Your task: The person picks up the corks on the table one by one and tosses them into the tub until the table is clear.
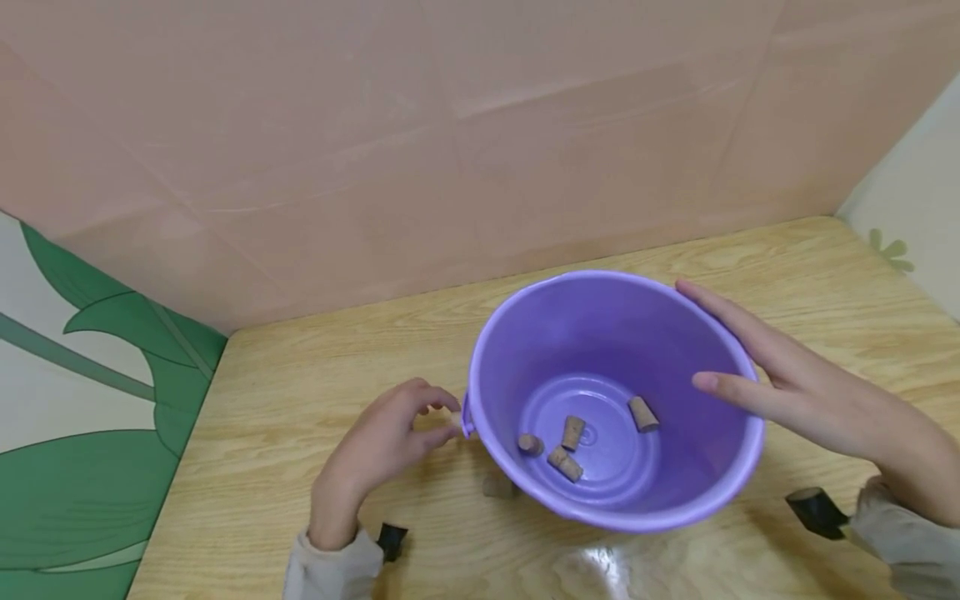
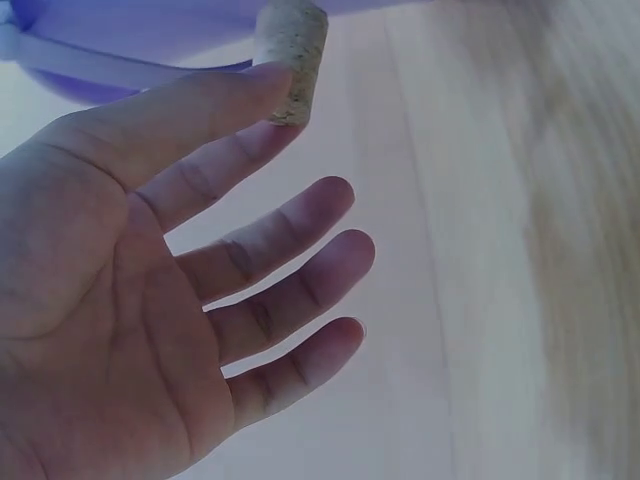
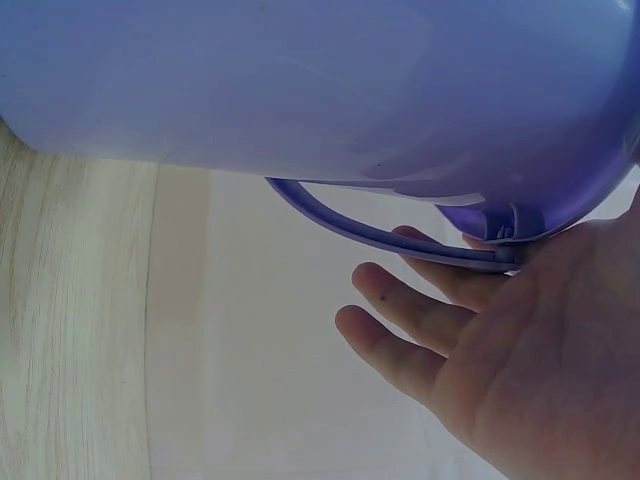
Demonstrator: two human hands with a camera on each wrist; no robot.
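My left hand (image 1: 384, 440) is left of a purple bucket (image 1: 600, 337) and pinches a cork (image 2: 298, 65) between thumb and index finger, its other fingers spread. In the head view that cork is close beside the bucket's handle joint (image 1: 468, 415). At the bucket's right rim, my right hand (image 1: 813, 387) grips it with the thumb inside and the fingers outside. Several corks (image 1: 573, 433) lie scattered on the bucket's floor. One more cork (image 1: 498, 487) sits on the table by the bucket's lower left side. The bucket's handle (image 3: 385, 235) hangs near my right fingers.
Everything stands on a wood-grain table (image 1: 300, 375). A pinkish covered wall (image 1: 375, 167) rises behind it. Green leaf shapes mark the left panel (image 1: 75, 500), and a pale panel (image 1: 915, 192) bounds the right. Small black devices (image 1: 392, 542) are at both wrists.
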